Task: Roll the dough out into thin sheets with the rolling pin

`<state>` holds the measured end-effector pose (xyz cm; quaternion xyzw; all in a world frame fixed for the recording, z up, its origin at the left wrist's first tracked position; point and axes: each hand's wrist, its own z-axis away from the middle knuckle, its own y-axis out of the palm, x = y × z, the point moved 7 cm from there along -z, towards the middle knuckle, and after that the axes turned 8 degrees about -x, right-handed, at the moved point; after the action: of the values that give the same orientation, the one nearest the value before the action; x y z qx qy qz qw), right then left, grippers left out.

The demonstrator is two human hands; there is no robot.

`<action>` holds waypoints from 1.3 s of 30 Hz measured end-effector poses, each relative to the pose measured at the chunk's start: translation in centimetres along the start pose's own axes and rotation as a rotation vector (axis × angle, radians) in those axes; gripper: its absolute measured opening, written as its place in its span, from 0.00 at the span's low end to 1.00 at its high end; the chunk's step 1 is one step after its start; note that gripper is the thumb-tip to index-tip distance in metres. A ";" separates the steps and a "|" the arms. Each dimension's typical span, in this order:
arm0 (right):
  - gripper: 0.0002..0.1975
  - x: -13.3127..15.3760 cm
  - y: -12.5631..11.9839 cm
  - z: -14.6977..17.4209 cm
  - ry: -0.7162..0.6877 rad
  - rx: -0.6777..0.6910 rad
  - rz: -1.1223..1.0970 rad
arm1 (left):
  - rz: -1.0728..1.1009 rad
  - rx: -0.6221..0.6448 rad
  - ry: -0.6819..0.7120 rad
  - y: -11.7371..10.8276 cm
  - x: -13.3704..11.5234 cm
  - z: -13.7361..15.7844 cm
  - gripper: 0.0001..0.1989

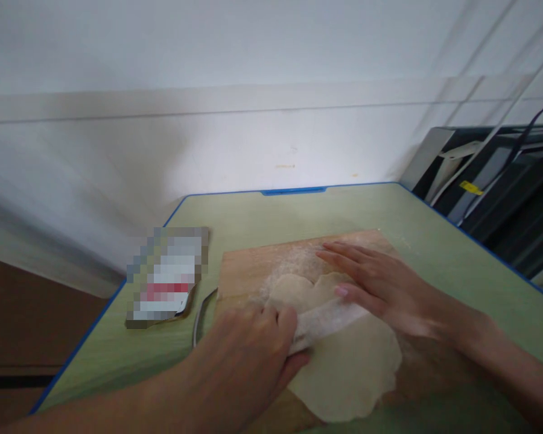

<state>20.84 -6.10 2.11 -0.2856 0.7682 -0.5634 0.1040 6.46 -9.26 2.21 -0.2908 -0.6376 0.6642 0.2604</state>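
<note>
A flattened sheet of dough (353,374) with an uneven edge lies on a wooden board (242,268). Across it, at a slant, runs a pale, flour-dusted rolling pin (328,322). My left hand (248,355) is closed around the pin's near left end, with the thumb along its lower side. At the far right end, my right hand (371,280) stays open, its fingers stretched out over the floured board and its thumb by the pin. Its palm hides that end of the pin. Loose flour (294,262) covers the board behind the dough.
The board rests on a light green table (262,220) with a blue edge. A curved metal handle (200,316) shows at the board's left side. Farther left lies a blurred-out packet or device (172,271). Dark equipment with cables (493,175) stands right of the table, and a white wall (235,138) rises behind.
</note>
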 end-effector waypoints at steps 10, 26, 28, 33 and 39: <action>0.33 -0.7 1.1 -2.3 0.017 0.167 -0.052 | -0.004 0.011 0.040 0.1 0.8 -0.9 0.09; 0.26 -1.6 1.9 -6.6 0.021 0.193 0.075 | -0.053 -0.059 0.082 -0.9 3.2 -2.8 0.11; 0.26 -1.9 2.2 -7.2 0.005 0.204 0.069 | -0.111 -0.089 0.090 -1.2 3.3 -3.1 0.12; 0.29 -3.1 2.1 -8.3 0.151 0.130 0.064 | -0.181 -0.126 0.113 -1.3 3.6 -4.1 0.14; 0.28 -4.2 1.3 -9.1 0.331 -0.001 0.111 | -0.171 -0.115 0.102 -1.2 5.1 -5.1 0.22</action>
<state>19.48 3.88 3.40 -0.1462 0.7897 -0.5958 0.0067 6.54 -2.02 3.00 -0.2836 -0.6830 0.5861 0.3310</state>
